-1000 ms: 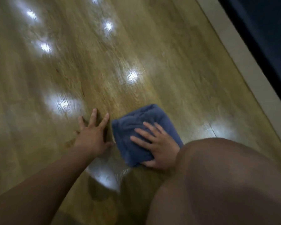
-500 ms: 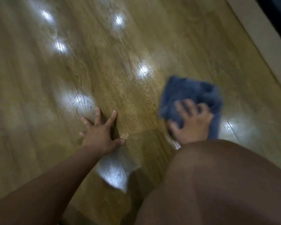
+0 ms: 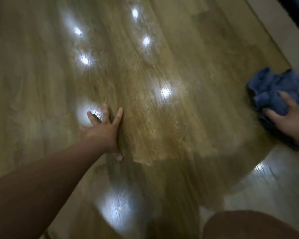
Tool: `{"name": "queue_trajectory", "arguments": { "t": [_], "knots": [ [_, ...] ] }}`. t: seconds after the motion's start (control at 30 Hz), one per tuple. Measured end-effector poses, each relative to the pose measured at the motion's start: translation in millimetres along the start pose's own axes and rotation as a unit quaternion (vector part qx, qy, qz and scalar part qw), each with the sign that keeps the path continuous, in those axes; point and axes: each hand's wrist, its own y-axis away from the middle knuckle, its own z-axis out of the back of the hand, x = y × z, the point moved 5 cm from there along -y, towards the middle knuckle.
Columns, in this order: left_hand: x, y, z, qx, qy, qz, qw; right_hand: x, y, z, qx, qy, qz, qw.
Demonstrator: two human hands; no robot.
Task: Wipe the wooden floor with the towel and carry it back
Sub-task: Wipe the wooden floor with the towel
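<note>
The blue towel [image 3: 273,87] lies bunched on the glossy wooden floor [image 3: 162,69] at the far right of the view. My right hand [image 3: 290,116] presses down on it with fingers spread over the cloth, partly cut off by the frame edge. My left hand [image 3: 105,130] rests flat on the floor left of centre, fingers spread and holding nothing. The picture is blurred by motion.
A pale baseboard strip [image 3: 273,26] and a dark wall run along the upper right. My knee [image 3: 245,225] shows at the bottom right. Bright ceiling-light reflections dot the floor.
My right hand has swept the towel from beside my left hand far out to the right, bunching it up. My left hand has stayed planted on the floor.
</note>
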Motion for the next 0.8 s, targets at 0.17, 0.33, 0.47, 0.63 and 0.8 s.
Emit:
{"name": "queue_trajectory", "arguments": {
  "t": [0.17, 0.33, 0.47, 0.63, 0.8],
  "knots": [
    [1, -5, 3, 0.034, 0.037, -0.026, 0.998, 137, 49, -16, -0.030, -0.043, -0.028, 0.998],
    [0, -2, 6, 0.049, 0.051, -0.036, 0.997, 313, 141, -45, -0.008, -0.017, 0.307, 0.952],
    [0, 1, 6, 0.058, 0.045, -0.041, 0.996, 339, 121, -13, -0.008, -0.181, 0.306, 0.935],
    [-1, 1, 7, 0.056, 0.046, -0.038, 0.997, 309, 86, 44, 0.237, -0.766, -0.002, 0.597],
    [-2, 1, 7, 0.059, 0.046, -0.039, 0.996, 255, 78, 37, 0.143, -0.695, -0.044, 0.703]
  ]
}}
